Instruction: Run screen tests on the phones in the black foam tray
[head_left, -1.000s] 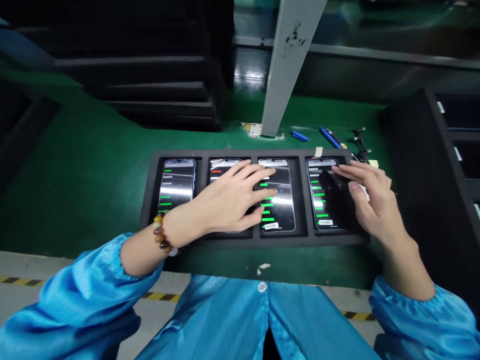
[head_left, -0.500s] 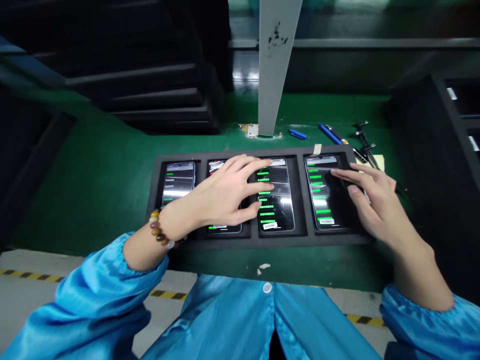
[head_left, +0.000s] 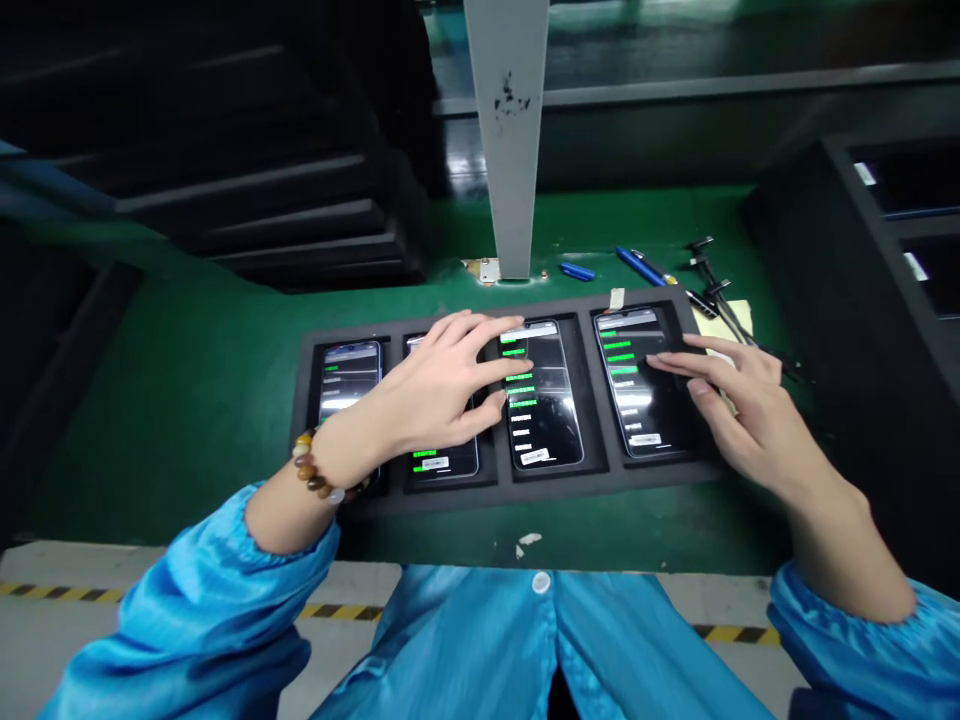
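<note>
Lists on the third phone and fourth phone have scrolled upward. Left hand: spread, grasping nothing, over the second phone and third (all in a black tray). Right hand: unclenched, grasping nothing, fingertips over the fourth.

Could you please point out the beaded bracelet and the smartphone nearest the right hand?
Beaded bracelet [head_left: 313, 482], head view: on its middle beads.
Smartphone [head_left: 643, 402] nearest the right hand [head_left: 742, 395], head view: on its screen.
</note>
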